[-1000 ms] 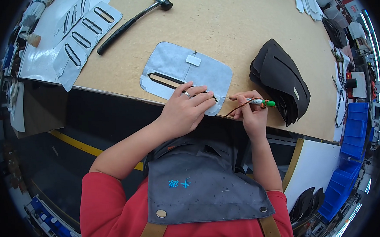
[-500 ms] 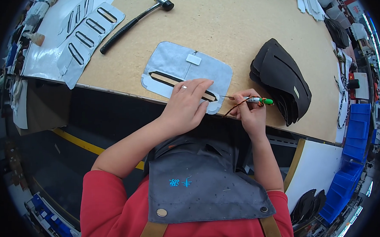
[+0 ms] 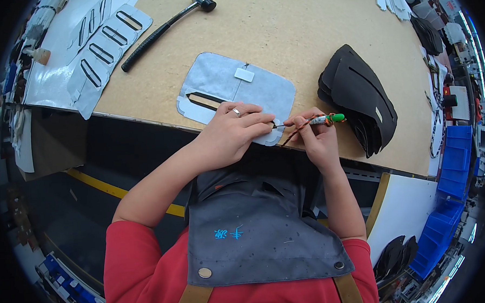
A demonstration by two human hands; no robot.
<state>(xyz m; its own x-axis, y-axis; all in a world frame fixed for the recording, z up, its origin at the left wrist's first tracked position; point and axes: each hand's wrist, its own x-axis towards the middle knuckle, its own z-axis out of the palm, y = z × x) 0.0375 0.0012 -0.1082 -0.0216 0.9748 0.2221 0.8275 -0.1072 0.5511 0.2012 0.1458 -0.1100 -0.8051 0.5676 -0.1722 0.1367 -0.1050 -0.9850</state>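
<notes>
A light grey panel [image 3: 269, 90] with rounded corners lies at the table's near edge. It has a long dark-edged slot [image 3: 205, 100] and a small white tab [image 3: 244, 74]. My left hand [image 3: 228, 133] rests on the panel with its fingers stretched over the slot, hiding its middle. In my right hand [image 3: 318, 143] is a thin-tipped awl-like tool [image 3: 335, 117], with a green end and an orange-and-black cord wound round its handle. Its metal tip points left and reaches the slot's right end, close to my left fingertips. Whether the tip pierces the panel is too small to tell.
To the right lies a stack of black leather-like pieces [image 3: 359, 95]. A hammer [image 3: 156, 39] lies at the back left, beside more slotted grey panels [image 3: 95, 71]. Blue bins [image 3: 454, 164] stand at the far right. The table's front edge [image 3: 144, 122] runs just before me.
The tool's tip has moved left from the panel's right edge to the slot's end. My left hand has flattened, its fingers now nearer the tip.
</notes>
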